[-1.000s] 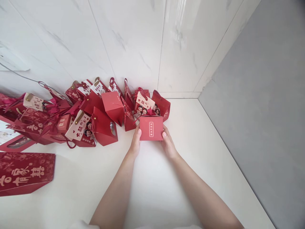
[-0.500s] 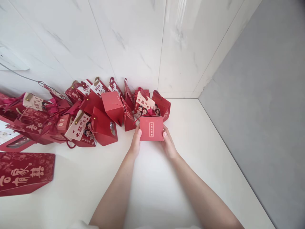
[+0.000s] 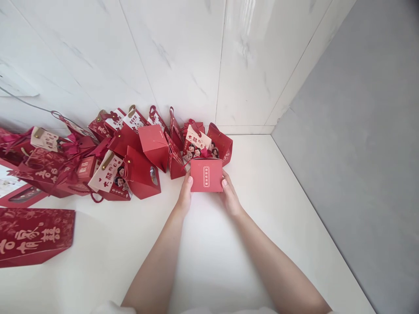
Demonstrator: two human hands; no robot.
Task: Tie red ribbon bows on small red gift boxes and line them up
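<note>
Between my two hands is a small red gift box (image 3: 206,175) with a pale printed label on its near face and a dark red ribbon at its top. My left hand (image 3: 185,192) grips its left side, thumb on the front edge. On the opposite side my right hand (image 3: 230,195) closes on it the same way. The fingers behind the box are hidden. Just beyond it stand a cream-flapped gift box (image 3: 197,146) with cartoon figures and a dark red gift box (image 3: 221,144).
Several red gift boxes crowd the left, among them a plain red one (image 3: 141,174) with a small window. A larger red box (image 3: 36,235) lies at the left edge. Behind rises a marbled wall (image 3: 183,52). The white tabletop (image 3: 268,209) ends at a grey surface (image 3: 366,144) on the right.
The whole view has shifted very slightly. My hands keep hold of the gift box, and nothing else has visibly moved.
</note>
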